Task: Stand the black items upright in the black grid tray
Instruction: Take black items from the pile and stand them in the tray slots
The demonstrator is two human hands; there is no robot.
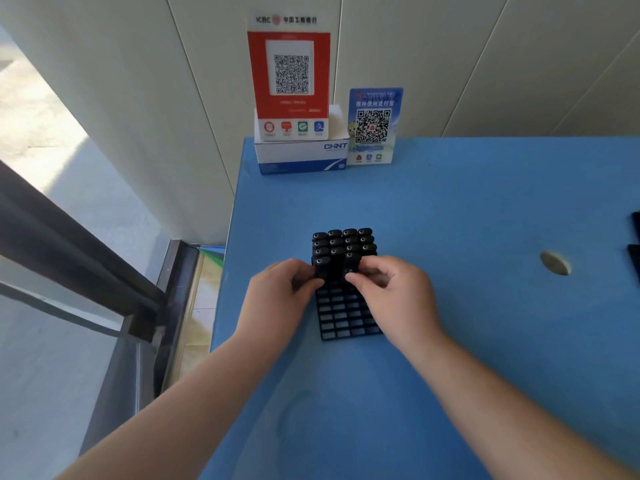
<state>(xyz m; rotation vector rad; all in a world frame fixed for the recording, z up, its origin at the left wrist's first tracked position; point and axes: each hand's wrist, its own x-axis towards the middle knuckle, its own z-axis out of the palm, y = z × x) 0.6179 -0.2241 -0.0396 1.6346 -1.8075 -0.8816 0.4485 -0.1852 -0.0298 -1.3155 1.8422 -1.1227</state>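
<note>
Nearest to us, below both sets of fingers, the tray [346, 320] lies flat on the blue table [450, 375], and its near rows of slots show as bare cells, roughly half the grid or a little more, so we judge the filling is somewhere short of halfway

Our left hand [277, 292] curls its fingers round an upright black item [322, 268] at the left end of the row we are working on, thumb and fingertips pinching its side. Our right hand [391, 292] pinches another item [351, 263] just beside it, toward the middle of the same row; we cannot tell whether that one is fully seated or partly raised. The slot between the two looks filled, though it is dark there

Beyond the fingertips, three complete rows [343, 242] of four stand upright, caps up, touching one another

What is left, as we read it: finish this fourth row, then fill the bare rows on the near side of our fingers

Far off to the right of our right hand, dark shapes [635, 237] sit at the table edge, possibly more items. Farthest away, a white box [298, 157] and two QR signs [291, 77] lean by the wall
</note>
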